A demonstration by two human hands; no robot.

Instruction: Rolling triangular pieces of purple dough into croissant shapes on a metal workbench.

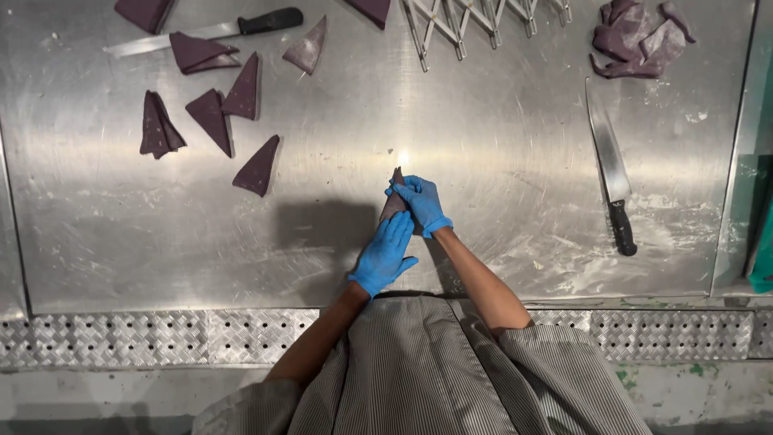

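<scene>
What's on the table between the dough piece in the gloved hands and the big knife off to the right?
Nothing, in the head view: between the purple dough triangle and the black-handled knife there is only bare steel table with a light dusting of flour.

Two knives are lying on the tabletop (483,121) — a black-handled one (211,31) at the top left, a larger one (610,165) at the right. Nine purple dough triangles are showing in the upper left group (211,117), two cut by the frame edge. One dough piece (394,201) is sitting between two gloved hands. One scrap pile (636,40) and one expanding cutter (467,20) are resting up top.
</scene>
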